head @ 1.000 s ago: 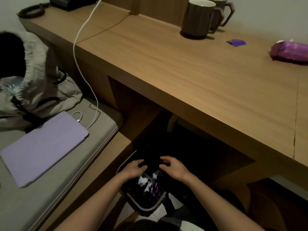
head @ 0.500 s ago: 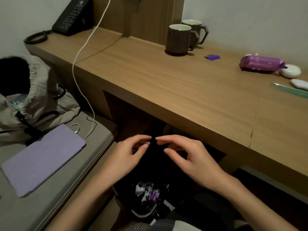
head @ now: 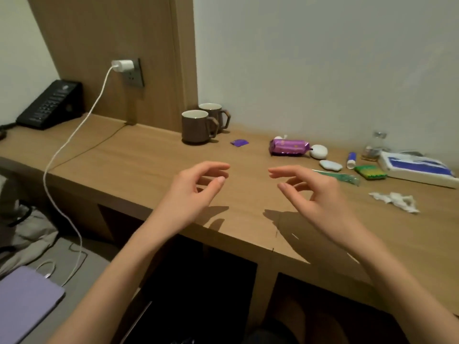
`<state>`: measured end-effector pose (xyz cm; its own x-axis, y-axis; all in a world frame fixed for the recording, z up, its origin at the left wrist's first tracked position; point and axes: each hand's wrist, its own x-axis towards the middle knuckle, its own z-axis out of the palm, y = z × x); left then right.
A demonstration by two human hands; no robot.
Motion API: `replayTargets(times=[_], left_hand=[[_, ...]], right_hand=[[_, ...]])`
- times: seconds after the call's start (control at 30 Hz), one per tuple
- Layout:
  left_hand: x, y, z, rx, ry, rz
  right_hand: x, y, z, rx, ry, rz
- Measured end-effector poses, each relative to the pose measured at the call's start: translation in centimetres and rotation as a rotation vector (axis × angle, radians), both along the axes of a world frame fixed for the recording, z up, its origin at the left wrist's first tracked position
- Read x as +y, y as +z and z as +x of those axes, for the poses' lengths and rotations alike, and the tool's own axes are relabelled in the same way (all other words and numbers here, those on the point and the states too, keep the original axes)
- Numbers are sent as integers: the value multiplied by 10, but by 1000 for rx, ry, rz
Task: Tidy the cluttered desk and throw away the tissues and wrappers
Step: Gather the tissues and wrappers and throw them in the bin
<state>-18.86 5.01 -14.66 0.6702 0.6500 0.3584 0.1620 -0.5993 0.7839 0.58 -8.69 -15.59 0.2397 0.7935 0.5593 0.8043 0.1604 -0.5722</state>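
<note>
We record that the green wrapper (head: 345, 177) passes behind the right hand (head: 313, 192), which hides its near end. Beyond that hand, the clear vessel (head: 373, 147) by the wall is too blurred to identify, and the print on the purple packet (head: 289, 147) is too small to read. Further right of that hand, the frame edge cuts the white-and-blue box (head: 419, 168). Left of and below the left hand (head: 196, 192), the lilac tablet (head: 24, 301) and the grey bag (head: 22, 232) are cropped. Beneath both hands, the recess (head: 198, 281) under the desk (head: 139, 160) is too dark to tell its contents. The bottom edge cuts off both forearms.
</note>
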Motion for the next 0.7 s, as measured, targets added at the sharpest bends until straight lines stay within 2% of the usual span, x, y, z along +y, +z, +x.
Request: replayTargets(times=[0.27,0.37,0.6,0.7], left_hand=[[34,-9,113,34,-79,-42],[46,-16,146,41,-41,-58],[70,-34,222,68,29,136],[77,-43,246,109,85,233]], right_hand=[[-14,-6,108,-120,-374,-129],[-17,-15,139,-161,-519,-191],[-33,-27,216,-214,-868,-304],[-43,-35,236,-173,-931,-329]])
